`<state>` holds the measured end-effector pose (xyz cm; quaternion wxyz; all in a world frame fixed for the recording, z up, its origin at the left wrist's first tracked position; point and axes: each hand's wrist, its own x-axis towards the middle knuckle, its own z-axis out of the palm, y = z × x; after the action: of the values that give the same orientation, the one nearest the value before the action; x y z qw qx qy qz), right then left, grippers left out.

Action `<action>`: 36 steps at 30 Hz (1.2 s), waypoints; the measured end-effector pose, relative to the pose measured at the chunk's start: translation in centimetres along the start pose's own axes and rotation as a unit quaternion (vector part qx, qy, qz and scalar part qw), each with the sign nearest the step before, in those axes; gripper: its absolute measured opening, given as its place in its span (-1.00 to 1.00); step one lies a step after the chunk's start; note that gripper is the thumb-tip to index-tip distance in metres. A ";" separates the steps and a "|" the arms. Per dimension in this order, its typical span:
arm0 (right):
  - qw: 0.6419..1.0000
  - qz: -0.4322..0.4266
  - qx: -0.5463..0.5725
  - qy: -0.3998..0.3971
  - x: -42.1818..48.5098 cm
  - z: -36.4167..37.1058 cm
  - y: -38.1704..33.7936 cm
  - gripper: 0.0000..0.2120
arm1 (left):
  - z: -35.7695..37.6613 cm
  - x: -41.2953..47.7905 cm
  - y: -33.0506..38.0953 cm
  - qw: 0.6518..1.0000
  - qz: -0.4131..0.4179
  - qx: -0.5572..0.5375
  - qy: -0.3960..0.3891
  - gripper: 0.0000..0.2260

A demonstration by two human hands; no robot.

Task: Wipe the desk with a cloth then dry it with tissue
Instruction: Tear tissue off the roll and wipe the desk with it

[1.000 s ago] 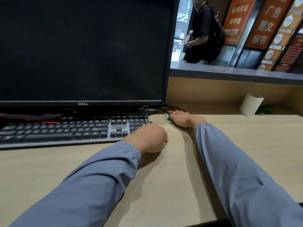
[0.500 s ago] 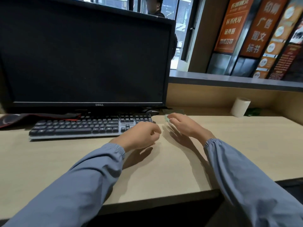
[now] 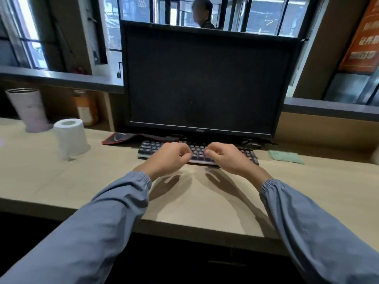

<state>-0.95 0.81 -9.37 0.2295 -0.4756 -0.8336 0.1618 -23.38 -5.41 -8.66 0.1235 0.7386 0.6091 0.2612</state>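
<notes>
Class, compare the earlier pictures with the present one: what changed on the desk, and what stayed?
The right hand let go of the green cloth and drew back leftwards; the cloth lies alone, right of the keyboard. The left hand stayed curled, holding nothing.

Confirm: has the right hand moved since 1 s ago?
Yes. The right hand left the cloth and moved left, now over the keyboard, its right half.

Keyboard (image 3: pixel 151 149) sits on the desk (image 3: pixel 205 201) just before the monitor (image 3: pixel 205 83), left hand (image 3: pixel 167 157) and right hand (image 3: pixel 227 158) side by side above its near edge. Cloth (image 3: pixel 286 157) lies just right of the keyboard; tissue roll (image 3: pixel 70 136) stands well left, tumbler (image 3: pixel 28 109) back-left of it, bottle (image 3: pixel 86 108) behind.
</notes>
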 end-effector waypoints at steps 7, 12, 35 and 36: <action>0.996 -0.058 0.048 -0.042 4.5 6.3 -7.8 -0.79 | -5.2 -3.8 -8.4 0.995 -0.088 0.010 0.046 -0.83; 0.991 -0.095 0.069 -0.068 7.4 10.3 -12.9 -0.82 | -7.9 -6.1 -12.8 0.990 -0.120 0.004 0.079 -0.81; 0.987 -0.119 0.094 -0.049 18.0 24.6 -30.5 -0.79 | -15.5 -9.3 -28.3 0.930 -0.281 0.021 0.236 -0.82; 0.987 -0.120 0.094 -0.043 18.2 24.7 -30.7 -0.82 | -15.6 -9.2 -28.4 0.928 -0.281 0.022 0.244 -0.82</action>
<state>-44.32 0.09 -11.05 0.2546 -0.3409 -0.8749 0.2314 -56.63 -9.92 -12.02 0.0233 0.4529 0.8089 0.3743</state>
